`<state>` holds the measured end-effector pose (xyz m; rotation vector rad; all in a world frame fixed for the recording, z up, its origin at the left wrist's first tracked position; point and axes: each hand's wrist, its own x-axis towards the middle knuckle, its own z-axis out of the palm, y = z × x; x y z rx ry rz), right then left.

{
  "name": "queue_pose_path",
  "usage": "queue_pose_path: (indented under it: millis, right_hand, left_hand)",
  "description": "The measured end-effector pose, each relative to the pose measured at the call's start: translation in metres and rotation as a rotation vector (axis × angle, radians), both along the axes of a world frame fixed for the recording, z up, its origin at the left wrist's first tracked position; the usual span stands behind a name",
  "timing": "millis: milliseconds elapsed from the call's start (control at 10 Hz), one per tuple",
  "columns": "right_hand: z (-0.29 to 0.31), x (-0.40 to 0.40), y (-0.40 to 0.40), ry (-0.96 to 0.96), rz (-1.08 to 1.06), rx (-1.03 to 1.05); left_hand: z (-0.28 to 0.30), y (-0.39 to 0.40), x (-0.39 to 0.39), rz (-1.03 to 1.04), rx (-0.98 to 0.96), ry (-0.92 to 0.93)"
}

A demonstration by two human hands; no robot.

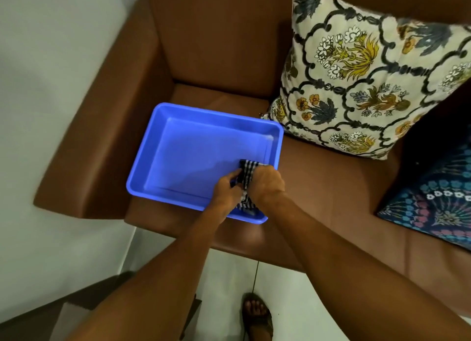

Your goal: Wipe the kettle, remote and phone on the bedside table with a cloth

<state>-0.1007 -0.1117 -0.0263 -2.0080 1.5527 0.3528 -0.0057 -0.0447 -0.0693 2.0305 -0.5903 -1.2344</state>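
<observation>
Both hands, left hand [225, 187] and right hand [267, 184], are closed on a bunched checked cloth [246, 177] over the near right corner of a smooth blue plastic tray [142, 167], whose bare floor stretches away left of the grip. Beyond lies the brown leather sofa [331, 185] seat and a floral cushion [356, 80]; the cloth's middle hides between the palms.

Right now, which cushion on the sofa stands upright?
The cream floral cushion, propped against the sofa back beside the blue tray. The dark blue patterned cushion lies flat on the seat.
</observation>
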Motion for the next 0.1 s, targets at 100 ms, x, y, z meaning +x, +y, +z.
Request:
queue_pose_path:
  millis: [100]
  right_hand:
    - [0.0106, 0.0084, 0.0019, 0.043, 0.043, -0.024]
  left_hand:
    - [0.0067, 0.0027, 0.0006, -0.083, -0.021, -0.047]
